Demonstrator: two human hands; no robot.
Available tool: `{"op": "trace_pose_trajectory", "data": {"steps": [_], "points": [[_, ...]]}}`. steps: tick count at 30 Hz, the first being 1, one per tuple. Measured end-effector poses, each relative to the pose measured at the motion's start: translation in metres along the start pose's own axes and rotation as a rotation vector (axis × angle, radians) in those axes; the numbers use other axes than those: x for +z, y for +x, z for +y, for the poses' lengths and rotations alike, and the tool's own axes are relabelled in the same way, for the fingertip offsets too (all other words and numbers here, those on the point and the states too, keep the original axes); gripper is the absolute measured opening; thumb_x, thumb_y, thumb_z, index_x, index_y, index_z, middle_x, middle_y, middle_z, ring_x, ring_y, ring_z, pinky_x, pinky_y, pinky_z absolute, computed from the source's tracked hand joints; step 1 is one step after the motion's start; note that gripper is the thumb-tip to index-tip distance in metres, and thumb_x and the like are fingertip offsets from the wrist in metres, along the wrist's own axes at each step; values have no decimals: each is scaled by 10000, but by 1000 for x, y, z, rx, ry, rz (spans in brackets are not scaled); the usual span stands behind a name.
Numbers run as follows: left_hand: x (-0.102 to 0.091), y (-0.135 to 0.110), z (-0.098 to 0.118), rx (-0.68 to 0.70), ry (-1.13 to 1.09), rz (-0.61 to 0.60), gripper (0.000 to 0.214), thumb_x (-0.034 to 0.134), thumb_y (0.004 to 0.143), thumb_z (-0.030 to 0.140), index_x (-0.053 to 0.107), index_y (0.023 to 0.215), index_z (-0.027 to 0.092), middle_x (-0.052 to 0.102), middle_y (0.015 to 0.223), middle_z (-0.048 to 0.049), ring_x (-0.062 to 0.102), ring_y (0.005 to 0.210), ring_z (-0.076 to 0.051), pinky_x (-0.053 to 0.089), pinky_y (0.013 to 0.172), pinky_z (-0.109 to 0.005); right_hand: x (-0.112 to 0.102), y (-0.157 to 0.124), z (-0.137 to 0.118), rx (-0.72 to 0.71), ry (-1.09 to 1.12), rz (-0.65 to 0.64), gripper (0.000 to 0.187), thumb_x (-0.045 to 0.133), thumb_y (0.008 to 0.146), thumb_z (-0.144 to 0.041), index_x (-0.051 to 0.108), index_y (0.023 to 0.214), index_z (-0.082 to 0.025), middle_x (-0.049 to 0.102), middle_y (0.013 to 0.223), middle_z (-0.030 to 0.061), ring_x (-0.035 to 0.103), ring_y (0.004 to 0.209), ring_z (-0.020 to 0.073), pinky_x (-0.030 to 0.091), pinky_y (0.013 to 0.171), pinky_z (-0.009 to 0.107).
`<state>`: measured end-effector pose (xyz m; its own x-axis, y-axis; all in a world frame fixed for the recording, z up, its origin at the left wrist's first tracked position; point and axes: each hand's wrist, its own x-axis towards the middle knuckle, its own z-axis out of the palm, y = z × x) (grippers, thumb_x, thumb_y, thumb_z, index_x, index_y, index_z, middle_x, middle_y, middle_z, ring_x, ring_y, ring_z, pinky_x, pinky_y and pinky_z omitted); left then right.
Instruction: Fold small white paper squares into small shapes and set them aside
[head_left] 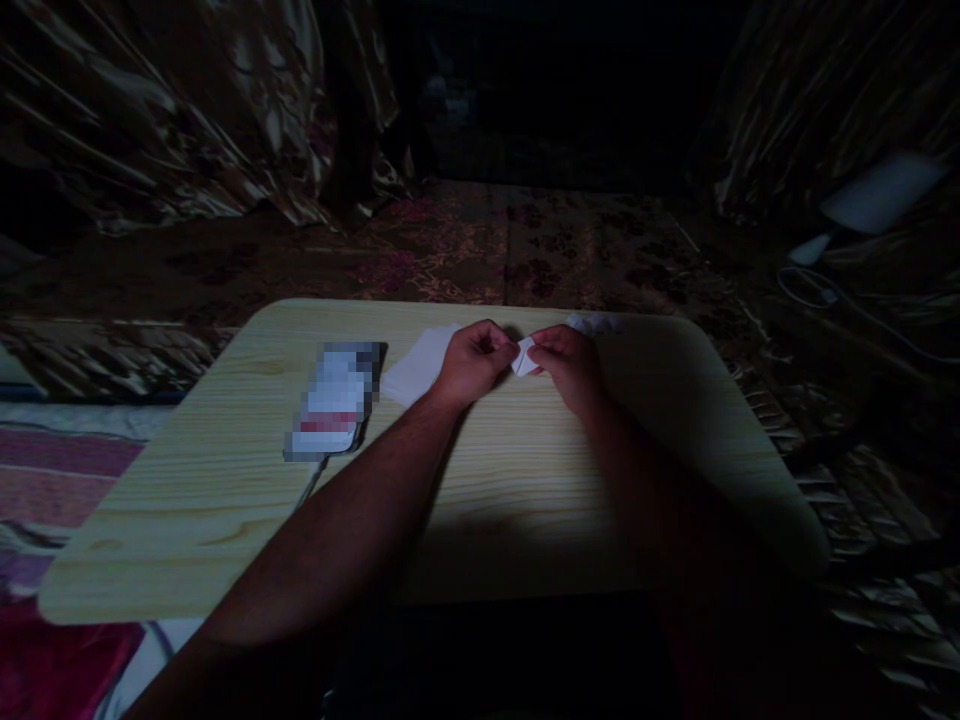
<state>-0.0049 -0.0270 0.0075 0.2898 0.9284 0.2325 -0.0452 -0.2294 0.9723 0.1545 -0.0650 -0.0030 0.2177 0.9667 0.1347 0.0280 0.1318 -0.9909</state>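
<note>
On a light wooden table [487,480] my left hand [472,362] and my right hand [568,362] meet near the far edge. Both pinch a small folded piece of white paper [524,357] held between them, fingers closed on it. Just left of my left hand lies a stack of white paper sheets [416,368] flat on the table. A small crumpled or folded white paper bit [594,322] rests behind my right hand.
A phone [335,400] lies on the table's left part with a cable running off the near edge. Patterned rugs and dark draped fabric surround the low table. A white charger and cord [814,255] sit at the right. The room is dim.
</note>
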Motion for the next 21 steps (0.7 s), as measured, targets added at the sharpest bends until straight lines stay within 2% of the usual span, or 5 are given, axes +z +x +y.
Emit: {"op": "trace_pose_trajectory", "data": {"steps": [11, 21], "points": [[1, 2, -3, -6, -51, 56, 218, 771, 678, 274, 579, 677, 171, 645, 624, 14, 533, 509, -84, 405, 484, -214, 2, -1, -2, -13, -18, 33, 242, 726, 670, -333, 619, 835, -192, 698, 732, 0, 663, 646, 152, 551, 546, 259], [2, 2, -4, 14, -16, 45, 213, 775, 659, 270, 587, 668, 171, 659, 650, 8, 534, 535, -84, 417, 500, -210, 3, -1, -3, 9, -54, 29, 241, 716, 685, -360, 627, 832, -191, 702, 728, 7, 675, 668, 160, 561, 562, 265]]}}
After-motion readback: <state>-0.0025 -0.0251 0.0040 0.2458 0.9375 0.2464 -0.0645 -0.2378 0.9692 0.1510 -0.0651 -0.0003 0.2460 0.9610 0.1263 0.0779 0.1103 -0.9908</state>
